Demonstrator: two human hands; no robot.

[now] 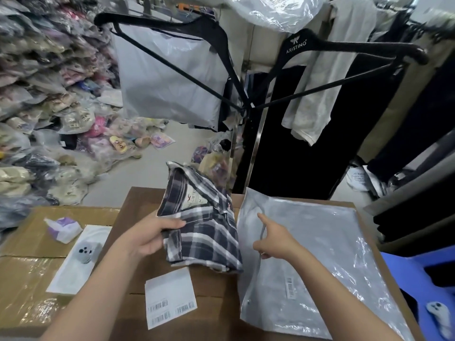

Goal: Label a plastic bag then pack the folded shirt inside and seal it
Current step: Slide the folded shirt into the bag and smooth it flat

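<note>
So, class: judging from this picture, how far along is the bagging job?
Done: a barcode label is already on the plastic bag. In hand: the left hand holds the folded plaid shirt at the bag's mouth, which the right hand lifts open. Left: sliding the shirt in and sealing.

Your left hand (150, 238) and right hand (277, 239) are bare, forearms uncovered, no sleeves showing.
</note>
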